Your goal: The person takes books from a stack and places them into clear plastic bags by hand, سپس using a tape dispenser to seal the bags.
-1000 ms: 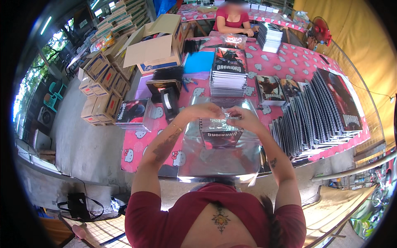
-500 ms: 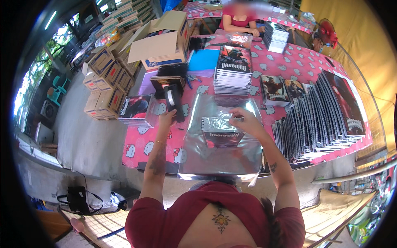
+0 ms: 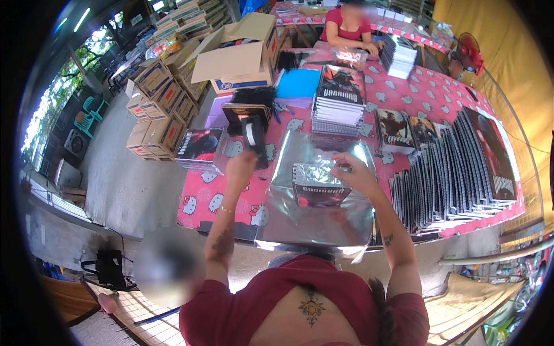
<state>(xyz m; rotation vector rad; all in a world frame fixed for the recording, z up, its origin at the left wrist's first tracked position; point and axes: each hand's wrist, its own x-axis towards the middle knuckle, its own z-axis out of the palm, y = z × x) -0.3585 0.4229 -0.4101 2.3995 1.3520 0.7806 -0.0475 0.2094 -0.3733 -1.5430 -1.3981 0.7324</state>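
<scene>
A dark spiral notebook (image 3: 321, 195), its cover print upside down to me, lies in front of me with shiny clear plastic film (image 3: 314, 172) over its far part. My right hand (image 3: 353, 173) pinches the film at the notebook's far right corner. By the near end of a black tape dispenser (image 3: 253, 135) is my left hand (image 3: 242, 166), its fingers smeared by motion. Under the notebook lies a glossy clear sheet (image 3: 300, 222). Left of the dispenser sits a stack of wrapped notebooks (image 3: 199, 147).
A tall notebook stack (image 3: 339, 101) stands beyond the sheet, and a long leaning row of spiral notebooks (image 3: 450, 173) fills the right side. An open carton (image 3: 242, 72) is at the back left. Across the pink table (image 3: 392, 86) sits a person (image 3: 348, 29) near a red fan (image 3: 470, 55).
My left hand has drawn slightly toward me from the dispenser and is now blurred. My right hand keeps its pinch on the film. The whole view has shifted a little.
</scene>
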